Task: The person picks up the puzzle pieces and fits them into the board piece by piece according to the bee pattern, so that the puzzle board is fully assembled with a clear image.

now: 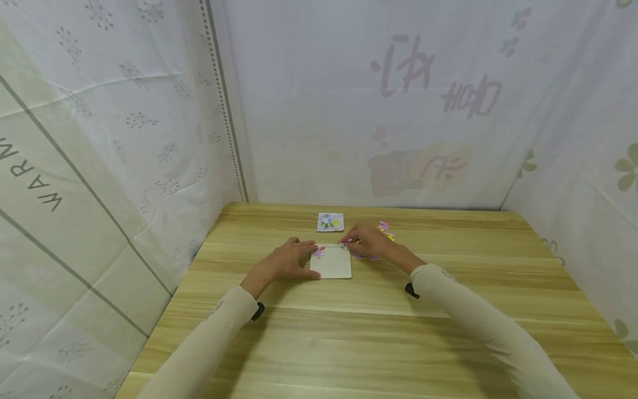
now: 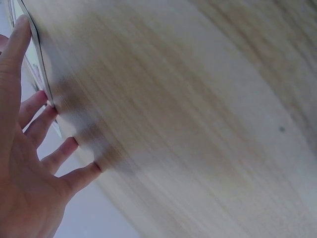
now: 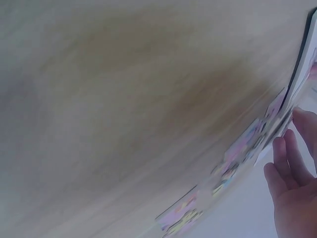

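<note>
A white square puzzle board (image 1: 333,267) lies on the wooden table, with a pink puzzle piece (image 1: 319,252) in its upper left corner. My left hand (image 1: 288,262) rests at the board's left side, thumb by the near corner and fingers spread along the far part. In the left wrist view the thumb touches the board's edge (image 2: 41,64). At the upper right corner, my right hand (image 1: 372,243) pinches a small puzzle piece (image 1: 344,244) between thumb and fingertips. Loose puzzle pieces (image 3: 181,210) lie beside the board, partly hidden under the right hand in the head view.
Beyond the board lies a small picture card (image 1: 330,222) with a bee-like figure. More loose pieces (image 1: 390,236) are to the right of the board. Printed curtains (image 1: 319,111) hang behind the table (image 1: 319,343) and along both sides.
</note>
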The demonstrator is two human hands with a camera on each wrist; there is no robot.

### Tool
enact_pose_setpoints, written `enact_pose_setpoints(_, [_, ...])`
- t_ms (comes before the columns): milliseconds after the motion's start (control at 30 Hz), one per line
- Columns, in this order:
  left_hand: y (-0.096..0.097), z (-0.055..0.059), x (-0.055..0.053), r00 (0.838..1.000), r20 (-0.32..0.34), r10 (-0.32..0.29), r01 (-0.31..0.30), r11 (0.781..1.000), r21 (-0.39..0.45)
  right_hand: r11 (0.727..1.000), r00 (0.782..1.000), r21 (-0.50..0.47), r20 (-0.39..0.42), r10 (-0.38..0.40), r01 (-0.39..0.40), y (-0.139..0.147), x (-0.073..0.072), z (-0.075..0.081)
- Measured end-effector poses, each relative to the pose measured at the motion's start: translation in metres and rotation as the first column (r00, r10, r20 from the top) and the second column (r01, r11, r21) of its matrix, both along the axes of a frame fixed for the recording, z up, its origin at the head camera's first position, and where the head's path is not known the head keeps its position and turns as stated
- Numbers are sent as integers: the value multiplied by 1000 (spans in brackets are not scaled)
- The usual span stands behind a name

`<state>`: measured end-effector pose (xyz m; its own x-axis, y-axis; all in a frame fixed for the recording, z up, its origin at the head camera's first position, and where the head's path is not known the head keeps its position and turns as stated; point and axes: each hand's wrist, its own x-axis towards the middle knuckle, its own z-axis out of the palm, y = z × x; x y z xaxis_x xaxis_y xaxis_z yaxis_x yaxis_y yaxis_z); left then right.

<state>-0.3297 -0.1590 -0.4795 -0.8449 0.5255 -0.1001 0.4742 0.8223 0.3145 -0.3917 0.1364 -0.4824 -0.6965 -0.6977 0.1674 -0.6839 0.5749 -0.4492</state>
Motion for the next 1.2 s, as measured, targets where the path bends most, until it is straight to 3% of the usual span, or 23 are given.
enact_pose_setpoints(200, [0,-1,0,1000,-17,-11,11,1000,-11,999,999,-23,-5,47,-47,-8,6,0])
enact_pose_setpoints(533, [-1,0,0,999,-19,-26,26,1000,-8,992,987,14,-98,129,-128,-27,6,-4])
enact_pose_setpoints(833, [-2,0,1,1000,-16,-19,19,1000,-2,992,991,37,-54,124,-122,-37,11,-1])
enact_pose_setpoints(1200, [-1,-1,0,1000,-23,-21,21,1000,-10,983,983,89,-71,168,-162,-44,11,3])
